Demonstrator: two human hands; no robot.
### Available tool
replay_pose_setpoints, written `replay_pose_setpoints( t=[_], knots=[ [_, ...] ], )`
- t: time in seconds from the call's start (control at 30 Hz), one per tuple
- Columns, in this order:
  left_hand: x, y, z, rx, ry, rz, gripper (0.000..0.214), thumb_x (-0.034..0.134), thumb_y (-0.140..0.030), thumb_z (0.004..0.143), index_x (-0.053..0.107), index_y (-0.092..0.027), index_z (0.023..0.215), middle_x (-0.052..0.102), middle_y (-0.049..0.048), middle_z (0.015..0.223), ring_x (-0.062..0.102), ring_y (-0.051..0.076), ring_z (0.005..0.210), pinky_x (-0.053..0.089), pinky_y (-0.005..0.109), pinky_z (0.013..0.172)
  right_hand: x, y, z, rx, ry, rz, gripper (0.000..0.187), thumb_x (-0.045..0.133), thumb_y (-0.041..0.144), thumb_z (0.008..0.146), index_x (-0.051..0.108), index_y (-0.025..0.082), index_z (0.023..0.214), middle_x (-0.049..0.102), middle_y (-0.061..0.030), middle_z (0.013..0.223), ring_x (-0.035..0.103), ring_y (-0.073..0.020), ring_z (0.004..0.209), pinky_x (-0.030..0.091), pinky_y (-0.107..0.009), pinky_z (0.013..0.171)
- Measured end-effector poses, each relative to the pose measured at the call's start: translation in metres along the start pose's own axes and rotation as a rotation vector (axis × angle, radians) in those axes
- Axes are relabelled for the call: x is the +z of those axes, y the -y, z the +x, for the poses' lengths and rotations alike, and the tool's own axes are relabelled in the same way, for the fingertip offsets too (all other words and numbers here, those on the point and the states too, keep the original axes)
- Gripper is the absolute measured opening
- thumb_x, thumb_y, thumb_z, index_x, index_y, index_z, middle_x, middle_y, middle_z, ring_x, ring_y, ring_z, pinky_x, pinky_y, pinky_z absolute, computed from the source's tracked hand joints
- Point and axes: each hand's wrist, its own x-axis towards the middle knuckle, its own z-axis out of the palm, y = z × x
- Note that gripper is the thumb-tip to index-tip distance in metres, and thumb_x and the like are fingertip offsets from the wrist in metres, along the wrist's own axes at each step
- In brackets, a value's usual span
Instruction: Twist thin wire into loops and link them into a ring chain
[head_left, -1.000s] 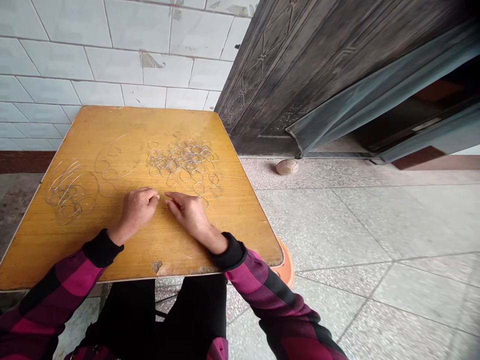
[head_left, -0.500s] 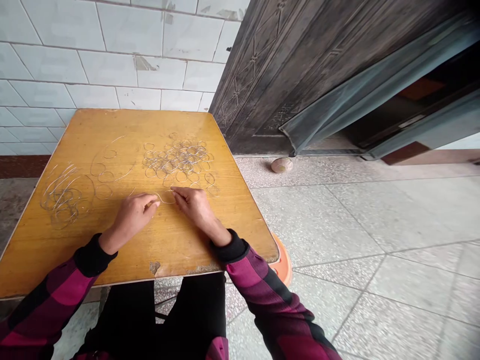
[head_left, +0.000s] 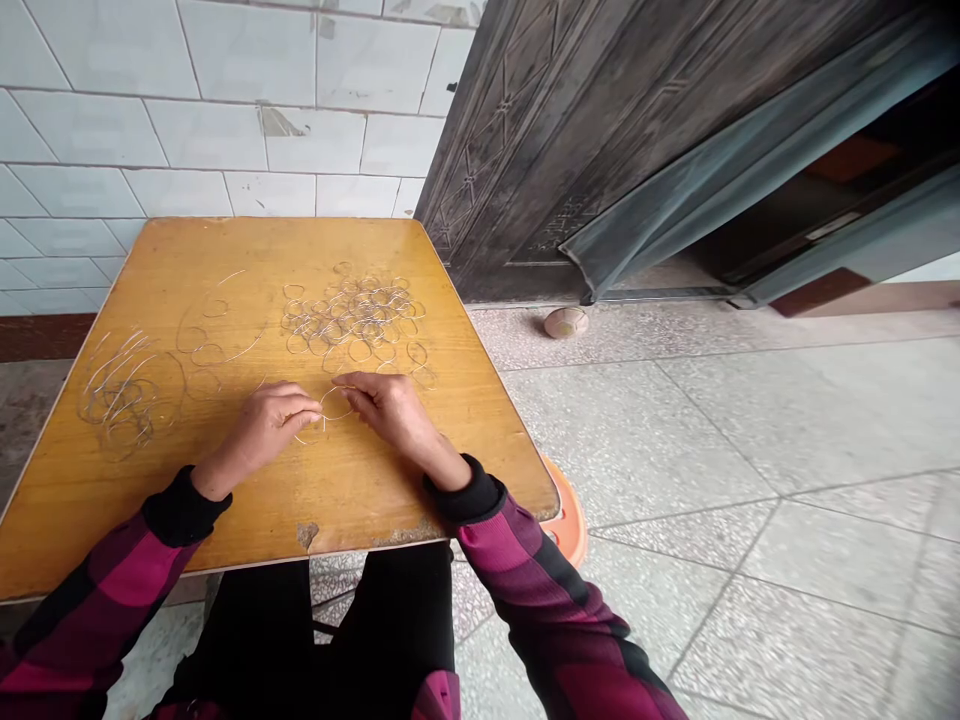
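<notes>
Between my two hands a thin wire (head_left: 335, 415) is bent into a round loop above the near middle of the wooden table (head_left: 247, 500). My left hand (head_left: 279, 415) pinches the loop's left side, and short wire ends stick out below those fingertips. On the other side, my right hand (head_left: 386, 405) has thumb and forefinger closed on the loop's upper right part. Just beyond the hands lies a pile of wire rings (head_left: 360, 315). A tangle of wire pieces (head_left: 127, 400), some curled and some nearly straight, rests at the table's left.
A few loose wire pieces (head_left: 202, 345) lie between the two heaps. White wall tiles (head_left: 202, 140) and a dark carved door (head_left: 510, 200) stand behind the table. An orange stool (head_left: 568, 520) shows under the right corner; a ball-like object (head_left: 565, 322) sits on the floor.
The wire between my hands went from an open curve to a closed round loop, its ends now showing under my left fingers. Both hands stay in nearly the same place.
</notes>
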Motion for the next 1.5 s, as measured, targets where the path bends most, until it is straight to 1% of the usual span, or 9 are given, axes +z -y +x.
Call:
replay_pose_setpoints(
  t=[0.17, 0.27, 0.47, 0.77, 1.0, 1.2, 1.3, 1.37, 1.5],
  knots=[
    [-0.002, -0.003, 0.003, -0.114, 0.063, -0.067, 0.016, 0.058, -0.022, 0.084, 0.067, -0.019, 0.071, 0.065, 0.0009, 0.07, 0.059, 0.013, 0.066, 0.044, 0.026, 0.064, -0.002, -0.002, -0.001, -0.065, 0.03, 0.076, 0.027, 0.049, 0.021, 0.092, 0.072, 0.016, 0.105, 0.07, -0.0055, 0.08, 0.062, -0.0122, 0.07, 0.046, -0.023, 0.064],
    [-0.003, -0.004, 0.004, -0.166, 0.106, -0.112, 0.016, 0.057, -0.022, 0.083, 0.066, -0.019, 0.069, 0.064, 0.001, 0.069, 0.058, 0.014, 0.066, 0.044, 0.026, 0.065, -0.004, -0.003, 0.0, -0.091, 0.073, 0.067, 0.029, 0.046, 0.017, 0.092, 0.072, 0.018, 0.104, 0.068, -0.0046, 0.079, 0.059, -0.0111, 0.068, 0.044, -0.022, 0.063],
    [-0.006, -0.008, 0.006, -0.207, 0.179, -0.137, 0.017, 0.056, -0.023, 0.083, 0.066, -0.019, 0.07, 0.065, 0.0014, 0.07, 0.058, 0.014, 0.065, 0.044, 0.026, 0.065, -0.006, -0.003, 0.002, -0.14, 0.175, -0.041, 0.033, 0.042, 0.013, 0.093, 0.073, 0.02, 0.1, 0.063, -0.0029, 0.074, 0.054, -0.0099, 0.061, 0.04, -0.022, 0.06],
    [-0.006, -0.009, 0.006, -0.241, 0.224, -0.136, 0.017, 0.055, -0.022, 0.081, 0.067, -0.018, 0.07, 0.066, 0.0015, 0.07, 0.058, 0.013, 0.064, 0.042, 0.026, 0.063, -0.007, -0.002, 0.001, -0.167, 0.273, -0.275, 0.029, 0.046, 0.016, 0.092, 0.073, 0.025, 0.098, 0.065, -0.0036, 0.081, 0.055, -0.0126, 0.066, 0.035, -0.024, 0.058],
    [0.005, -0.008, 0.003, -0.298, 0.19, -0.19, 0.016, 0.055, -0.023, 0.079, 0.066, -0.019, 0.068, 0.068, 0.0012, 0.07, 0.059, 0.014, 0.064, 0.044, 0.026, 0.063, -0.004, -0.001, 0.0, -0.159, 0.204, -0.317, 0.03, 0.045, 0.014, 0.091, 0.073, 0.023, 0.1, 0.063, -0.0044, 0.079, 0.052, -0.0122, 0.063, 0.031, -0.025, 0.055],
    [0.006, -0.008, 0.002, -0.334, 0.166, -0.219, 0.016, 0.056, -0.024, 0.078, 0.065, -0.019, 0.067, 0.067, 0.0008, 0.067, 0.058, 0.014, 0.063, 0.044, 0.027, 0.063, -0.002, -0.002, 0.001, -0.154, 0.185, -0.33, 0.03, 0.045, 0.015, 0.092, 0.073, 0.021, 0.1, 0.063, -0.0051, 0.076, 0.052, -0.0125, 0.062, 0.031, -0.026, 0.055],
    [0.006, -0.007, 0.002, -0.348, 0.149, -0.233, 0.015, 0.057, -0.025, 0.077, 0.065, -0.019, 0.067, 0.068, 0.0003, 0.067, 0.058, 0.014, 0.062, 0.043, 0.026, 0.061, -0.003, -0.002, 0.0, -0.154, 0.194, -0.292, 0.029, 0.045, 0.016, 0.093, 0.072, 0.021, 0.104, 0.065, -0.0056, 0.079, 0.056, -0.013, 0.065, 0.035, -0.025, 0.058],
    [0.006, -0.008, 0.002, -0.361, 0.125, -0.245, 0.015, 0.058, -0.027, 0.077, 0.065, -0.019, 0.067, 0.067, -0.0002, 0.065, 0.057, 0.014, 0.06, 0.042, 0.026, 0.059, -0.004, -0.002, 0.0, -0.146, 0.181, -0.246, 0.028, 0.046, 0.022, 0.094, 0.07, 0.02, 0.11, 0.067, -0.0064, 0.084, 0.059, -0.0141, 0.071, 0.039, -0.025, 0.062],
    [0.003, -0.012, 0.005, -0.402, 0.057, -0.279, 0.015, 0.059, -0.028, 0.076, 0.065, -0.018, 0.068, 0.065, -0.0005, 0.064, 0.055, 0.013, 0.058, 0.042, 0.025, 0.058, -0.007, 0.0, 0.002, -0.09, 0.085, -0.138, 0.036, 0.052, 0.035, 0.094, 0.062, 0.016, 0.123, 0.07, -0.0086, 0.092, 0.063, -0.0164, 0.078, 0.045, -0.027, 0.07]
  ],
)
